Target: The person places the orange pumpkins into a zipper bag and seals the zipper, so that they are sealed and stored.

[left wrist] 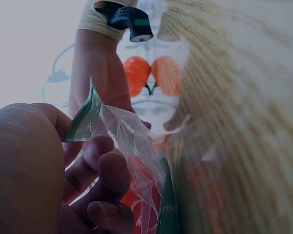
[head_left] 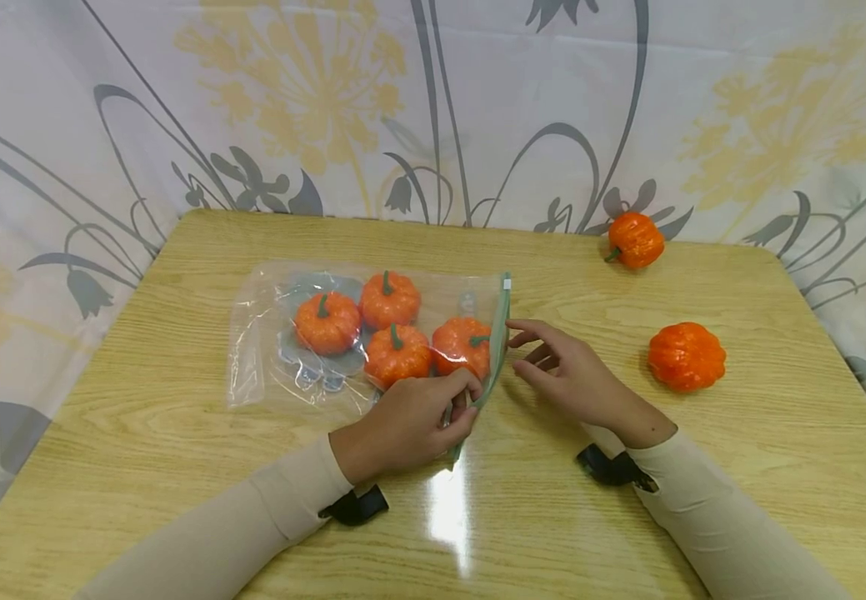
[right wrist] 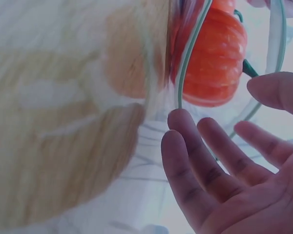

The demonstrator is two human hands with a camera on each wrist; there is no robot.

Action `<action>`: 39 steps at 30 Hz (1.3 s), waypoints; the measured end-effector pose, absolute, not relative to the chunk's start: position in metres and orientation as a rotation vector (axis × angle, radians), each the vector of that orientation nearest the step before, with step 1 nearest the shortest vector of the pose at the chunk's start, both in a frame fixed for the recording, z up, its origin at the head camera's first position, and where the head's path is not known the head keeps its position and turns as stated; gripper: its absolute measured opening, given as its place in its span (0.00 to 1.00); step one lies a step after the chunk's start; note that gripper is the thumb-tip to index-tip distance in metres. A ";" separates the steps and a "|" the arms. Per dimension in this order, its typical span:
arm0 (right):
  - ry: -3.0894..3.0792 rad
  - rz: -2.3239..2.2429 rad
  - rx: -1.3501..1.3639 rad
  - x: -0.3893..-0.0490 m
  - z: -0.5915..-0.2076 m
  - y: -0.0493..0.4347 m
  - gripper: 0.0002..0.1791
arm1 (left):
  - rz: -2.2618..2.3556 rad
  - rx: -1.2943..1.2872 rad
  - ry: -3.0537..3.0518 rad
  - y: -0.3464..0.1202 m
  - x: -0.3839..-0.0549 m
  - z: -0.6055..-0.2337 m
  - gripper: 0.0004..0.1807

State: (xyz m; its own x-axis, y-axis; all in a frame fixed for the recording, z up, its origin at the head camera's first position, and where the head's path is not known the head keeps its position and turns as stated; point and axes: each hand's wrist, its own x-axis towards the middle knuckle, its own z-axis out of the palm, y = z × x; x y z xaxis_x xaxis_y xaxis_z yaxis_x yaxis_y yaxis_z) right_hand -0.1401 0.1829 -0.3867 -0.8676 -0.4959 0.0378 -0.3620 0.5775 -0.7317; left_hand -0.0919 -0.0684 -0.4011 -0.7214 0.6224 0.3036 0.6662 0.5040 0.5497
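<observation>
A clear zip bag (head_left: 248, 362) lies flat on the table with several small orange pumpkins (head_left: 391, 300) inside, each with a green stem. Its green-edged mouth (head_left: 503, 325) faces right and gapes, with a white slider near the far end. My left hand (head_left: 410, 421) pinches the near side of that mouth; in the left wrist view the green strip (left wrist: 85, 117) rises beside the thumb. Just right of the opening is my right hand (head_left: 575, 375), fingers loosely bent and holding nothing. Its fingertips (right wrist: 178, 119) come right up to the bag's green edge in the right wrist view.
Two more orange pumpkins lie outside the bag on the right: one (head_left: 686, 357) beyond the right hand, the other (head_left: 636, 240) near the back edge. A flower-patterned cloth (head_left: 478, 108) hangs behind the wooden table (head_left: 140, 467). Black wrist devices (head_left: 357, 506) sit at both cuffs.
</observation>
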 end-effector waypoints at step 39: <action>3.061 -0.703 -0.742 -0.166 -0.324 0.236 0.23 | -0.977 -1.157 -2.679 -0.070 -0.092 -0.402 0.05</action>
